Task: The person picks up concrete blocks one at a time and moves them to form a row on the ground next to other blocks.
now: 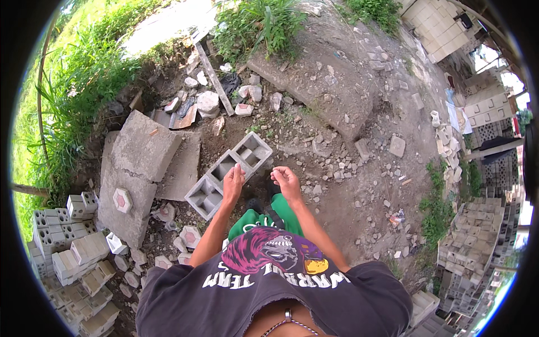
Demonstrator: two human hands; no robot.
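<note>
A grey hollow concrete block (214, 178) lies on the dirt at a slant before my feet, its open cells facing up. My left hand (233, 181) is above the block's middle in this view, fingers curled and pressed together. I cannot tell whether it touches the block. Over the dirt to the right of the block, my right hand (287, 182) is apart from it, with thumb and fingers drawn together. Whatever either hand may pinch is hidden or too small to name.
Broken concrete slabs (145, 147) lie to the left, one bearing a hexagonal paver (122, 200). Stacked blocks (83, 250) stand at the lower left, more stacks (470, 238) at right. A narrow plank (213, 76) leans among rubble ahead. Loose stones (337, 168) litter the dirt.
</note>
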